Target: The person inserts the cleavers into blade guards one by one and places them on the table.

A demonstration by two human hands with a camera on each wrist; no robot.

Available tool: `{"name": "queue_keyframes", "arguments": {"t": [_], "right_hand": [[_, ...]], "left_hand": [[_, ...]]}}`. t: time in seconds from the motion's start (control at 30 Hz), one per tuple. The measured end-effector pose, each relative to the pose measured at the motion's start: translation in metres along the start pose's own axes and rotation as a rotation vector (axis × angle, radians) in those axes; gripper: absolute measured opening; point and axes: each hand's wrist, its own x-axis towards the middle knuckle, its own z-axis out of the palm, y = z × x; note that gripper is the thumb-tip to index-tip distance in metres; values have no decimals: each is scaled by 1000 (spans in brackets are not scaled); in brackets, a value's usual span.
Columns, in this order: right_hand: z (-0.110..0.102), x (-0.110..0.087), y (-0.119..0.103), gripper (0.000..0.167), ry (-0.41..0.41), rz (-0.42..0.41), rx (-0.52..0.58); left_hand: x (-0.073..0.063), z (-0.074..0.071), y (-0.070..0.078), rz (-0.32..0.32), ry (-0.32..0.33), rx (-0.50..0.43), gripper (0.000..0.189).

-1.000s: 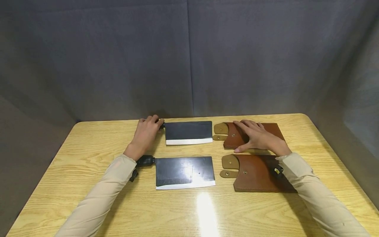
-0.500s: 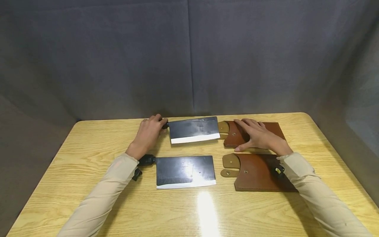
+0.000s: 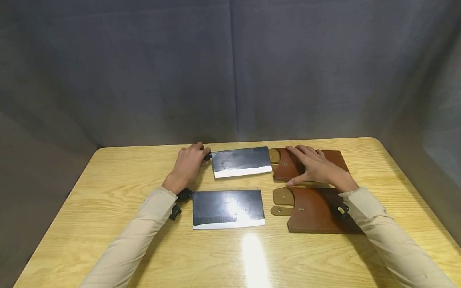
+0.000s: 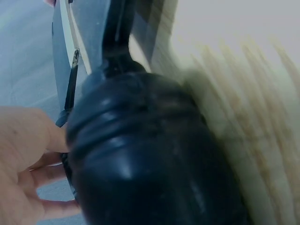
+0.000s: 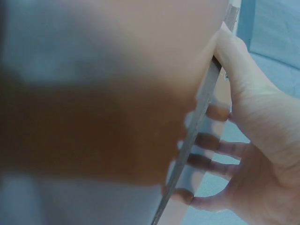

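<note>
My left hand [image 3: 189, 166] grips the black handle of the far cleaver [image 3: 241, 162]. That cleaver's broad dark blade has a bright edge along its near side. Its tip overlaps the tan flap at the mouth of the far brown leather sheath [image 3: 333, 158] in the head view. On top of this sheath rests my right hand [image 3: 318, 168], fingers spread and thumb at the near side. Closer to me lie a second cleaver [image 3: 227, 208] and a second leather sheath [image 3: 317, 212] with a tan flap and strap. The left wrist view is filled by a ribbed black handle [image 4: 145, 154] below the hand.
The wooden table [image 3: 201, 256] has rounded far corners. A grey curtain [image 3: 162, 80] hangs right behind its far edge and on both sides. My left forearm passes over the near cleaver's handle, and my right forearm covers part of the near sheath.
My left hand lifted and tilted the far cleaver, shifting it right until its tip came over the sheath's flap; its blade then lowered a little. My right hand stayed on the sheath.
</note>
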Motion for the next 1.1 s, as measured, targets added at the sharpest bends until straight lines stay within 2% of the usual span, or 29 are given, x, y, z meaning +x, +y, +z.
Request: {"name": "queue_keyframes", "arguments": {"t": [0.33, 0.53, 0.93, 1.1], "right_hand": [[3, 3, -4, 126, -1, 1, 9], [3, 3, -5, 125, 10, 1, 4], [3, 3, -11, 124, 33, -14, -13], [5, 4, -12, 124, 16, -11, -29]], "left_hand": [[-7, 5, 0, 24, -6, -14, 26], [-6, 4, -1, -1, -20, -42, 29], [-3, 6, 3, 22, -32, -68, 30], [-2, 5, 6, 46, -26, -61, 29]]}}
